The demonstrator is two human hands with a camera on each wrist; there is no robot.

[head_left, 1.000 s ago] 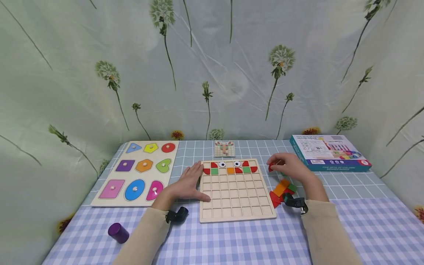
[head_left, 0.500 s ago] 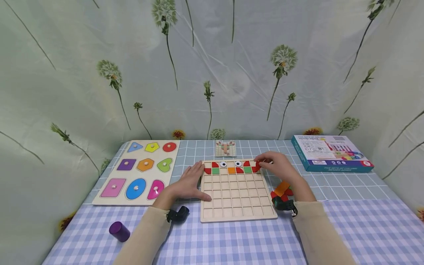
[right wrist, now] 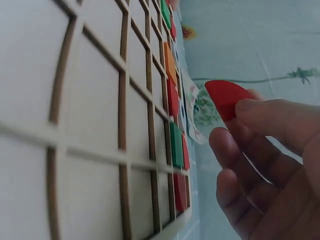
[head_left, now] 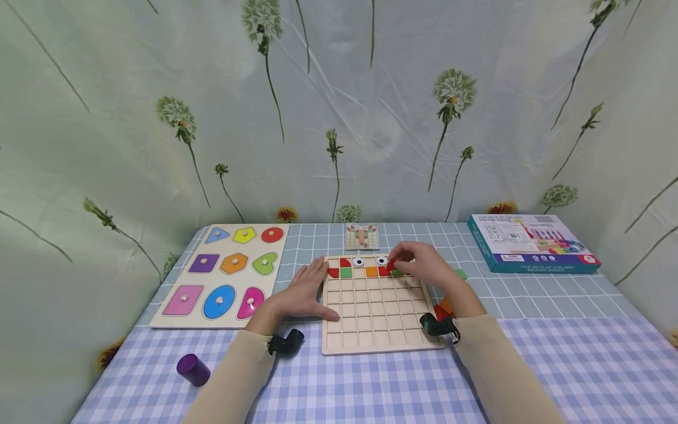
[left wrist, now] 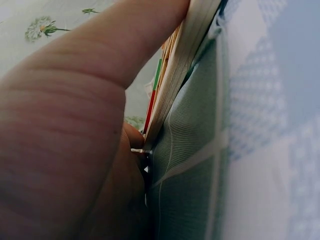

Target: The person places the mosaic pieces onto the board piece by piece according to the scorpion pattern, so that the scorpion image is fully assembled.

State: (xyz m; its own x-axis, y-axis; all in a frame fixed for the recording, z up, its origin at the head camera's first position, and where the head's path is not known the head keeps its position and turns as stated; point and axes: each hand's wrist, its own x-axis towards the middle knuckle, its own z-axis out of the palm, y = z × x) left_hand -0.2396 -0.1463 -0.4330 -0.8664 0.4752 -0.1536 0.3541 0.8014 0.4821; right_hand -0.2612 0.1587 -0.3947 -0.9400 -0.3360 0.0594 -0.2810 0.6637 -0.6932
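Note:
A wooden grid board [head_left: 371, 307] lies in the middle of the table. My left hand [head_left: 301, 297] rests on its left side, the thumb extended over the frame and the fingers spread along the edge. Between thumb and fingers, my right hand [head_left: 424, 263] pinches a red quarter-circle tile [right wrist: 224, 97], held over the board's upper right part. In the far rows sit red and green tiles, an orange square tile [head_left: 371, 271] and two eye tiles [head_left: 358, 262]. The right hand hides part of the top right corner.
Behind the board lies a small pattern card [head_left: 362, 237]. Loose tiles [head_left: 444, 307] lie right of the board, partly under the right forearm. A knobbed shape puzzle [head_left: 193, 278] is at left, a purple cylinder [head_left: 193, 370] near the front, a box [head_left: 532, 242] at back right.
My right hand has brought the red tile from right of the board leftward, past the top right corner, to over the far rows. The left hand stays in place.

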